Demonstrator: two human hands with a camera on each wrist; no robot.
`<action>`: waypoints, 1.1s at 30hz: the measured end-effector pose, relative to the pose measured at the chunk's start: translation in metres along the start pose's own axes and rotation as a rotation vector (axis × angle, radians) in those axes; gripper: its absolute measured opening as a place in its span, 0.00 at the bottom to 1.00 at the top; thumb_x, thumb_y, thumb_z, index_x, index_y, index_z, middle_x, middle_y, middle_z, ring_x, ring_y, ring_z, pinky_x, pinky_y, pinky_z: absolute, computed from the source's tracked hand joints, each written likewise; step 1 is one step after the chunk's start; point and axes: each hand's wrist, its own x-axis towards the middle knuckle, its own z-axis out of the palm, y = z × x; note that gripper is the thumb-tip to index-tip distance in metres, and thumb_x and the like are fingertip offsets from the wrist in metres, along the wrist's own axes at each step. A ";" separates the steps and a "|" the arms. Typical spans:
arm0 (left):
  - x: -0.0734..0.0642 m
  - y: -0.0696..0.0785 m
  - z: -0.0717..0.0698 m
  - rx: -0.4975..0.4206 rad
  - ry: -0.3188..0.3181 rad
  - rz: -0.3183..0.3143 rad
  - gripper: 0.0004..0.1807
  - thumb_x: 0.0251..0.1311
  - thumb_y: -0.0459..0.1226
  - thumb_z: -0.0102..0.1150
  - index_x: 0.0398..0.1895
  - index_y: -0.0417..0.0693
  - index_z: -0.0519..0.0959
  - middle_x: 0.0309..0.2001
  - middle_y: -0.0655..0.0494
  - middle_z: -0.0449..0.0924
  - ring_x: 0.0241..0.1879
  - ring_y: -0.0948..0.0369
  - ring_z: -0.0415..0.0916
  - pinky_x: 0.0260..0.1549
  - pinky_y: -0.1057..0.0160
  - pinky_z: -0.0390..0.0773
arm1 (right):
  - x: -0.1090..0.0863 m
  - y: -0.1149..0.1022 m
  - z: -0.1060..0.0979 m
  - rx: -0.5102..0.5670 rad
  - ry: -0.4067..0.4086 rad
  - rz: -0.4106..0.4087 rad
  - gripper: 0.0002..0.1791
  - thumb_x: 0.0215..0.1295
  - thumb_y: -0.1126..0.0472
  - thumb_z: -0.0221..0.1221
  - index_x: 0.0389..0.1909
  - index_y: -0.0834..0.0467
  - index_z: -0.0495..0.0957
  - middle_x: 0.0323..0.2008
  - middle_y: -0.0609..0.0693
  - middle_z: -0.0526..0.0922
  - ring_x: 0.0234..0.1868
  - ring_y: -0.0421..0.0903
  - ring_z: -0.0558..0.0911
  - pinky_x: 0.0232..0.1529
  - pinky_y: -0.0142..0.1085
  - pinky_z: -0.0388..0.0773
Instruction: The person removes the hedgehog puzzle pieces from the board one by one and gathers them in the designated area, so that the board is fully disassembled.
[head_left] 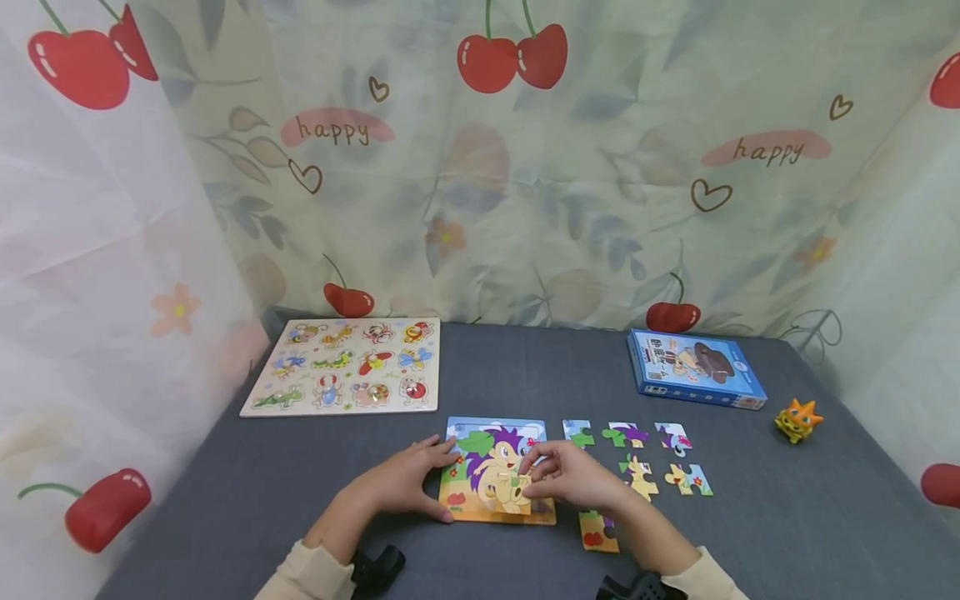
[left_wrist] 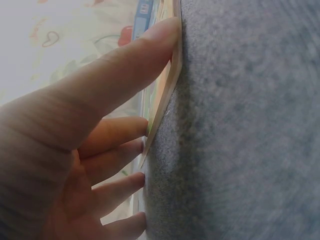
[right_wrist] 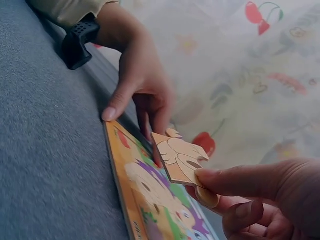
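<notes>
A hedgehog puzzle board point(head_left: 459, 487) with a printed picture lies on the table. My left hand point(head_left: 405, 477) rests at its left side with fingers spread; the thumb point(left_wrist: 162, 37) touches the near corner, and fingertips reach the side edge. Above the board, my right hand point(head_left: 573, 477) pinches a cream-and-orange puzzle piece point(right_wrist: 179, 159) between thumb and fingers. In the right wrist view the piece is tilted and apart from the board. Several loose puzzle pieces point(head_left: 639, 477) lie to the right, one of them, with a red apple point(head_left: 597, 533), beside my right forearm.
A pale insect puzzle board point(head_left: 341, 367) lies at the back left. At the back right stands a blue box point(head_left: 699, 369), with a small orange and yellow toy figure point(head_left: 798, 421) in front of it. Printed curtains point(head_left: 525, 208) border the grey table point(head_left: 517, 362).
</notes>
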 end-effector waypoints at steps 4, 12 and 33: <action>0.000 -0.001 0.000 -0.002 0.002 0.004 0.46 0.43 0.54 0.70 0.66 0.49 0.65 0.72 0.52 0.55 0.72 0.46 0.45 0.65 0.39 0.54 | -0.008 -0.001 -0.008 0.004 0.013 0.011 0.15 0.56 0.61 0.65 0.40 0.65 0.76 0.24 0.48 0.81 0.20 0.40 0.71 0.21 0.29 0.66; 0.000 -0.001 0.000 -0.002 -0.001 0.008 0.46 0.42 0.53 0.71 0.67 0.49 0.65 0.72 0.51 0.54 0.73 0.46 0.45 0.65 0.39 0.54 | -0.029 0.009 -0.029 0.029 0.049 0.008 0.19 0.58 0.60 0.63 0.43 0.71 0.74 0.26 0.48 0.82 0.23 0.39 0.74 0.24 0.31 0.71; 0.003 0.000 0.000 -0.015 -0.001 0.011 0.46 0.42 0.54 0.70 0.66 0.48 0.65 0.72 0.51 0.55 0.72 0.46 0.45 0.65 0.38 0.52 | -0.102 0.059 -0.081 0.026 0.254 0.198 0.24 0.61 0.55 0.60 0.51 0.69 0.73 0.30 0.44 0.81 0.19 0.37 0.68 0.20 0.30 0.70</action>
